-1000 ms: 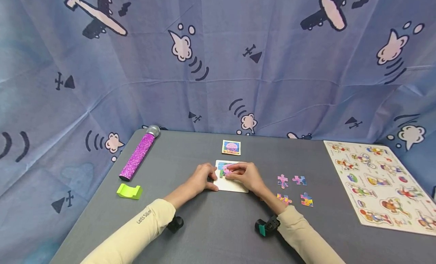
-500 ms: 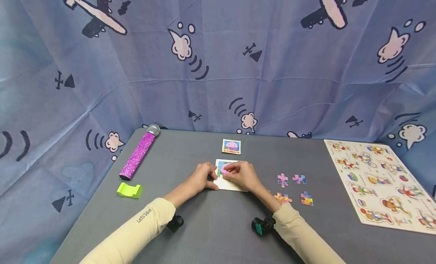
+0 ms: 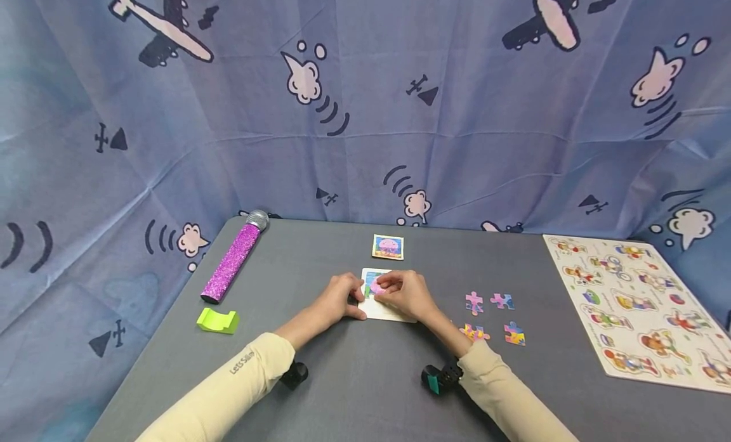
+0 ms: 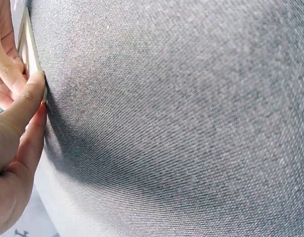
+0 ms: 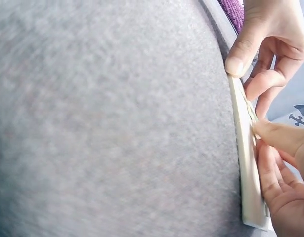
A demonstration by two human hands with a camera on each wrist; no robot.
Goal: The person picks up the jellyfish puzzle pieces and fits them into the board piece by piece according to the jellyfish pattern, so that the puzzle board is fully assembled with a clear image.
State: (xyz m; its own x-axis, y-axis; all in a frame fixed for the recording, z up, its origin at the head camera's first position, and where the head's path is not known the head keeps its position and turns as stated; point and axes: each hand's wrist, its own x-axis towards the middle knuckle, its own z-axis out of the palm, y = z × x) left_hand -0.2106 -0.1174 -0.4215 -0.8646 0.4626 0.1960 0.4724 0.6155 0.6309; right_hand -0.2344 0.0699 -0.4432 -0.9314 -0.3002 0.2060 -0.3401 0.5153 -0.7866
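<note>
A small white puzzle board [image 3: 391, 313] lies in the middle of the table, with part of a jellyfish picture in its upper left. My left hand [image 3: 335, 300] holds the board's left side between thumb and fingers; the left wrist view shows its thumb [image 4: 30, 94] at the board's edge. Over the picture, my right hand [image 3: 408, 294] pinches a pink puzzle piece [image 3: 376, 288] with thumb and fingertips, low against the board. The right fingers hide the picture's right part. In the right wrist view the board [image 5: 248, 182] is seen edge-on beneath both hands.
Behind the board lies a small jellyfish picture card [image 3: 388, 247]. Several loose puzzle pieces [image 3: 474, 303] are on the right, partly behind the right forearm. A large figure puzzle board [image 3: 639, 302] lies far right. A glittery purple microphone [image 3: 234, 261] and a lime-green stand [image 3: 217, 321] lie left.
My right hand has shifted slightly left and turned the pink piece, settling it lower against the picture. My left hand has stayed at the board's left side.
</note>
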